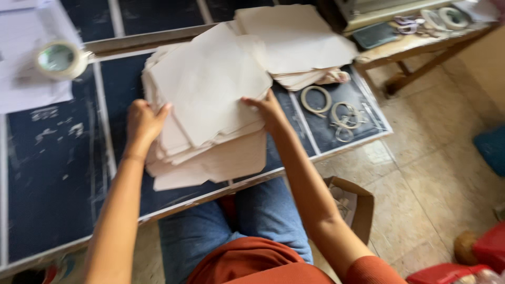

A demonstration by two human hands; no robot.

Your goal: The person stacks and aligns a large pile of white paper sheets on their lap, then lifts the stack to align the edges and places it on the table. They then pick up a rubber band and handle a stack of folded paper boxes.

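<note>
Both hands grip a loose stack of cream paper sheets at frame centre: left hand on its left edge, right hand on its right. The stack lies on a dark table; a tape roll sits upper left.

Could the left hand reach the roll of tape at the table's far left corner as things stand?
Probably yes: the left hand grips the paper stack, and only bare dark tabletop lies between it and the tape roll.

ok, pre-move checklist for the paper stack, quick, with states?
1. Left hand on the loose stack of cream paper sheets, left edge: ok.
2. Right hand on its right edge: ok.
3. Sheets squared up: not ok, edges fanned.
4. Stack fully on the dark blue table top: not ok, bottom sheets reach the front edge.
5. Second cream paper pile apart from it: cannot tell, they seem to overlap.
6. Grip firmness: cannot tell, blurred.
</note>
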